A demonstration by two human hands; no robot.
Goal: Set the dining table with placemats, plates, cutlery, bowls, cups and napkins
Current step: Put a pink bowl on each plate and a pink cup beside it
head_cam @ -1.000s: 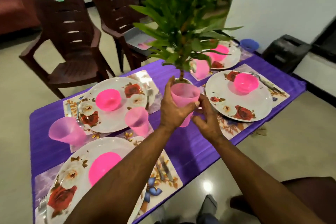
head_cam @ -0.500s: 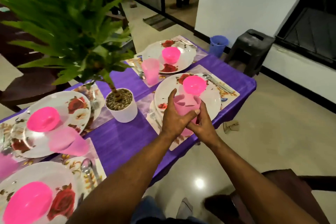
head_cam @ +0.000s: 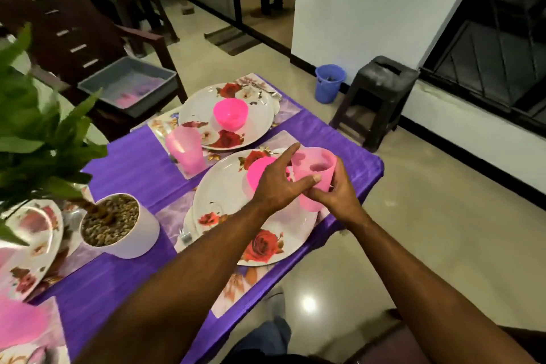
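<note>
Your right hand [head_cam: 339, 195] grips the pink cup [head_cam: 314, 177] low on its wall, fingers curled round it; your left hand [head_cam: 280, 183] meets it from the other side, thumb laid on the cup's side, forefinger stretched straight out over the rim, so both hands pinch the one cup. The cup stands upright, held above the right edge of the near plate [head_cam: 236, 216], a white one with red roses. Just behind your left hand a bright pink bowl [head_cam: 260, 171] sits on that plate, partly hidden. Under the plate lies a floral placemat [head_cam: 236, 289], on a purple cloth covering the desk [head_cam: 133, 174]. Beyond your hands a second plate [head_cam: 201, 115] carries its own pink bowl [head_cam: 230, 114], with another pink cup [head_cam: 185, 149] standing left of it on its mat. Well left of your hands, a white pot [head_cam: 130, 242] filled with gravel holds a green plant [head_cam: 38, 133]; past it another rose plate [head_cam: 29, 245], blurred. Room: pale tiled floor [head_cam: 413, 230], glossy. Beyond and right of your hands, a blue bucket [head_cam: 329, 83] beside a dark plastic stool [head_cam: 375, 97] against the white wall. Far left, a brown chair [head_cam: 74, 32] bearing a grey tray [head_cam: 133, 86].
</note>
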